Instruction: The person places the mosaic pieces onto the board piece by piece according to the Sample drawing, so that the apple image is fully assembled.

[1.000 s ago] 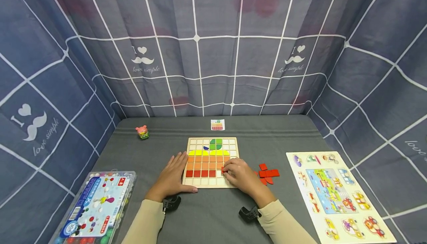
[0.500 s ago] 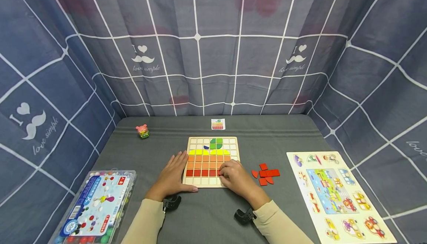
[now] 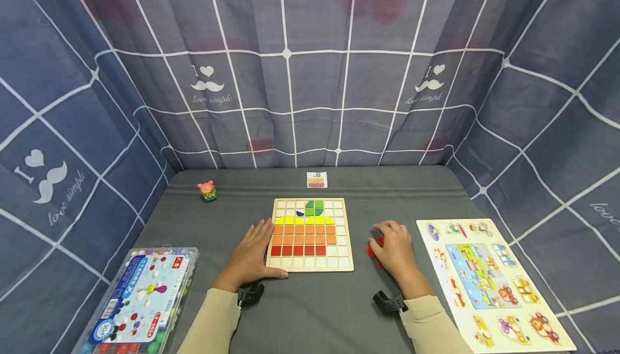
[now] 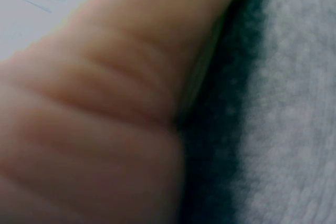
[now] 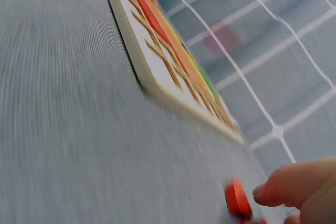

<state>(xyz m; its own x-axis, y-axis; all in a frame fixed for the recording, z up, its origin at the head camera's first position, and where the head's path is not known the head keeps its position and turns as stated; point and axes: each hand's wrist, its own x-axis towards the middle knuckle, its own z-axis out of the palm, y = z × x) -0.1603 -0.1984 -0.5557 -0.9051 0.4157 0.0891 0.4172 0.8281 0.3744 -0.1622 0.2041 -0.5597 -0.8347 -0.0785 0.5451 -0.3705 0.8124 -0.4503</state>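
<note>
In the head view, my left hand [image 3: 252, 252] rests with fingers extended along the left edge of the wooden grid board [image 3: 345, 262]. The thumb lies at its near edge. On the board are a row of red squares [image 3: 298, 250], orange rows [image 3: 304, 234], a yellow band [image 3: 304, 221] and green pieces [image 3: 314, 208]. My right hand [image 3: 396, 252] is over the loose red pieces [image 3: 370, 252] right of the board and hides most of them. The right wrist view shows a fingertip just apart from a red piece [image 5: 237, 199]; no piece is visibly held.
A small pattern card [image 3: 317, 179] lies behind the board. To the far left stands a pink-headed figurine [image 3: 207, 190], with a clear plastic case [image 3: 140, 300] nearer. A picture puzzle board [image 3: 494, 284] lies to the right. Patterned curtains [image 3: 310, 85] surround the table.
My right hand has moved off the board, rightward to the loose red pieces. A fifth-column red square now sits at the right end of the red row. The left hand stays put.
</note>
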